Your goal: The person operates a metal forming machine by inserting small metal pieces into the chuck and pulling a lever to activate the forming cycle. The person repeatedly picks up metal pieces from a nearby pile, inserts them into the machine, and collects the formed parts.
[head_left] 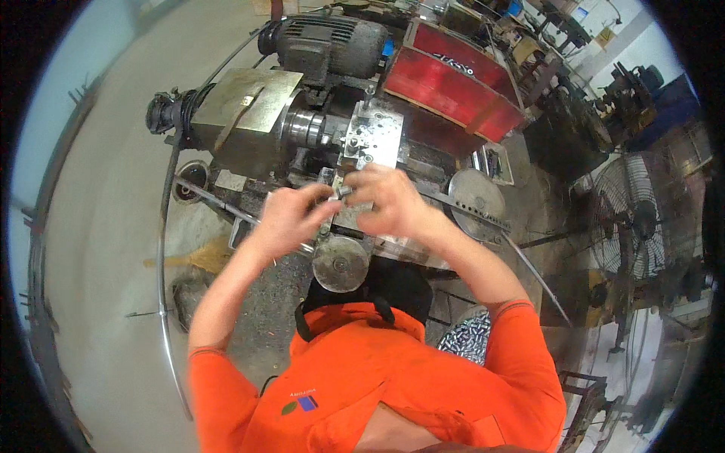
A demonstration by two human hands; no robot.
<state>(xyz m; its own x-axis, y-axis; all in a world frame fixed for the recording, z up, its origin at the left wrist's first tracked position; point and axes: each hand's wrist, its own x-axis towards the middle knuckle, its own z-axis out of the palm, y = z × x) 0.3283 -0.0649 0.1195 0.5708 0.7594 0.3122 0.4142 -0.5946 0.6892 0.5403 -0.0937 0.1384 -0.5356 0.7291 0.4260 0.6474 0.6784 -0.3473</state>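
Over the front of a bench lathe, both my hands come together. My left hand (291,215) has its thumb and forefinger closed at a small metal piece (344,192) that lies between the two hands. Curled and smeared by motion, my right hand (389,200) is at the other side of that piece; its fingertips cannot be made out. Just beyond the hands is the lathe's bright tool plate (376,132) with bolts on it. To its left sits the round steel chuck (306,128). A round metal handwheel (340,263) is nearest my body, below the hands.
Behind the lathe stand a dark motor (330,47) and a red metal box (457,83). A long rod (219,202) crosses at the left. A fan (628,217) stands at the right. Small metal cylinders (466,337) fill a container by my right side. A broom (200,257) lies left.
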